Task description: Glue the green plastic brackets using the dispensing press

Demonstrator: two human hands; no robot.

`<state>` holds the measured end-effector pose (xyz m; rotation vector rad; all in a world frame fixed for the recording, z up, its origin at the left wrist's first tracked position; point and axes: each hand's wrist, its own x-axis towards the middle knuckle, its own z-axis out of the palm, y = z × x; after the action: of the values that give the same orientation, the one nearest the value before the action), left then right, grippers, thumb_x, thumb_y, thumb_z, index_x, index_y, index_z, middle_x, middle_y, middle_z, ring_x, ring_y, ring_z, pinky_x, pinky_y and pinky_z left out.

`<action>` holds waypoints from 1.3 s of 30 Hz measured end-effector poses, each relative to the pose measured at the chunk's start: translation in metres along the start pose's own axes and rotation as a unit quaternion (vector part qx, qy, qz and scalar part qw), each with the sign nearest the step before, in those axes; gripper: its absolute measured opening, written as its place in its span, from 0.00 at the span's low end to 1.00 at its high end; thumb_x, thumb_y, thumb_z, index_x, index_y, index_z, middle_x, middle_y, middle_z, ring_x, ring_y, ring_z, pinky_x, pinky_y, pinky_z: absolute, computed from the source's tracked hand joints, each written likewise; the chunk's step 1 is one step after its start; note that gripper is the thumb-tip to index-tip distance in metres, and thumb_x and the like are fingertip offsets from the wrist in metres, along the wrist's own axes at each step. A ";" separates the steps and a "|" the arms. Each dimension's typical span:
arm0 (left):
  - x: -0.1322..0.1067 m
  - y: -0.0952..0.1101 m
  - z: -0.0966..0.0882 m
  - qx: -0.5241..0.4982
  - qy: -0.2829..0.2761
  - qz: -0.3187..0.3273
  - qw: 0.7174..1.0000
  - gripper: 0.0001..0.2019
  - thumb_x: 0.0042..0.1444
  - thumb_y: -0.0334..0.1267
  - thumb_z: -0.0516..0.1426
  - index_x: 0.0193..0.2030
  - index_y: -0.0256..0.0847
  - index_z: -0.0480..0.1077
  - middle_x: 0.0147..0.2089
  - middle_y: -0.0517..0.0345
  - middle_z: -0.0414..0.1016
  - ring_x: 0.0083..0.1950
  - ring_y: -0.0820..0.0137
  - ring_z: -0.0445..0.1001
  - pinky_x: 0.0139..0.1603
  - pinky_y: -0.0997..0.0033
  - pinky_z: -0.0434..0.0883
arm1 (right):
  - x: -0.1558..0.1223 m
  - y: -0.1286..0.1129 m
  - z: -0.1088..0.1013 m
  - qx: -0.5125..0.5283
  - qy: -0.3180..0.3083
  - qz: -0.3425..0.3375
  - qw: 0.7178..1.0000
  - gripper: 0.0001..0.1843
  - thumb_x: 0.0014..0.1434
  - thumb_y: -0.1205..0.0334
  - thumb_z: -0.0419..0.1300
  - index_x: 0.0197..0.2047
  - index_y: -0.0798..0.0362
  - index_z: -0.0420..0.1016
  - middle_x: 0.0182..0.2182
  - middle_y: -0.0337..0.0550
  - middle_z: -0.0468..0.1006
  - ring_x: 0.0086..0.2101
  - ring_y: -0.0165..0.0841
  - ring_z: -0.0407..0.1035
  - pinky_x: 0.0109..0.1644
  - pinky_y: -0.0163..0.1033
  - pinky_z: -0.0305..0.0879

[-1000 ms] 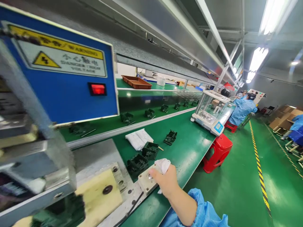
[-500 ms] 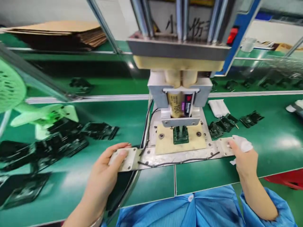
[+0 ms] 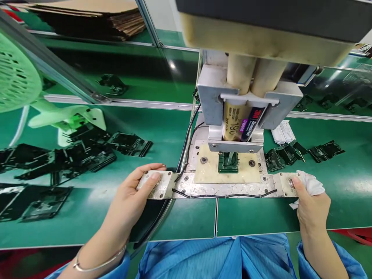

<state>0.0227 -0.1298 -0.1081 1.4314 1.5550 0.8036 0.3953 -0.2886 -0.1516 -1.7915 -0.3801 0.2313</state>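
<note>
While the small green part [image 3: 223, 167] lies on the pale plate [image 3: 201, 174], the nozzle [image 3: 231, 157] of the twin cartridge [image 3: 240, 124] stands over it; whether they touch, I cannot tell. If the part sits crooked on the plate, I judge, the nozzle could meet it at a wrong spot. Left of the plate, the left hand [image 3: 128, 195] is closed around the left block [image 3: 161, 188], thumb on top. Right of the plate, the right hand [image 3: 314, 209] holds a crumpled white cloth [image 3: 313, 186], its thumb at the right block [image 3: 281, 188]. Should this cloth slip under the thumb, its press could perhaps fail. Farther from the plate, dark parts [image 3: 128, 144] lie on both sides, and a green fan [image 3: 17, 73] stands far left.
</note>
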 end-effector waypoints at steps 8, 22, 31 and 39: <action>-0.006 0.022 -0.007 0.051 -0.026 -0.051 0.997 0.31 0.53 0.65 0.61 0.55 0.44 0.70 0.59 0.53 0.74 0.57 0.55 0.72 0.56 0.63 0.70 | -0.001 -0.002 -0.001 -0.026 0.007 0.037 0.999 0.32 0.42 0.44 0.76 0.45 0.57 0.82 0.42 0.53 0.82 0.42 0.47 0.76 0.46 0.48 0.74; 0.029 0.094 0.074 0.072 -0.262 0.188 0.944 0.43 0.42 0.51 0.71 0.63 0.40 0.61 0.64 0.41 0.68 0.66 0.50 0.66 0.70 0.42 0.59 | 0.000 -0.003 0.000 -0.025 -0.007 0.024 0.999 0.32 0.43 0.44 0.75 0.46 0.57 0.81 0.43 0.53 0.82 0.44 0.48 0.76 0.49 0.50 0.72; 0.010 0.107 0.066 -0.065 -0.352 0.001 0.934 0.29 0.42 0.48 0.73 0.49 0.39 0.73 0.50 0.51 0.78 0.54 0.59 0.75 0.61 0.58 0.70 | 0.002 -0.006 0.002 -0.024 -0.019 0.002 1.000 0.30 0.44 0.43 0.74 0.45 0.56 0.82 0.43 0.53 0.82 0.45 0.48 0.76 0.53 0.52 0.69; -0.045 0.074 0.053 -0.270 -0.578 -0.247 0.729 0.31 0.50 0.61 0.64 0.46 0.32 0.81 0.41 0.43 0.82 0.40 0.60 0.79 0.42 0.68 0.74 | -0.018 0.000 -0.013 -0.017 0.076 -0.121 0.990 0.24 0.48 0.42 0.72 0.36 0.55 0.80 0.33 0.50 0.80 0.35 0.45 0.75 0.43 0.51 0.71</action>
<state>0.1022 -0.1686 -0.0577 0.6919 0.5417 -0.0704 0.3832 -0.3072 -0.1489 -1.7640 -0.4892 -0.0813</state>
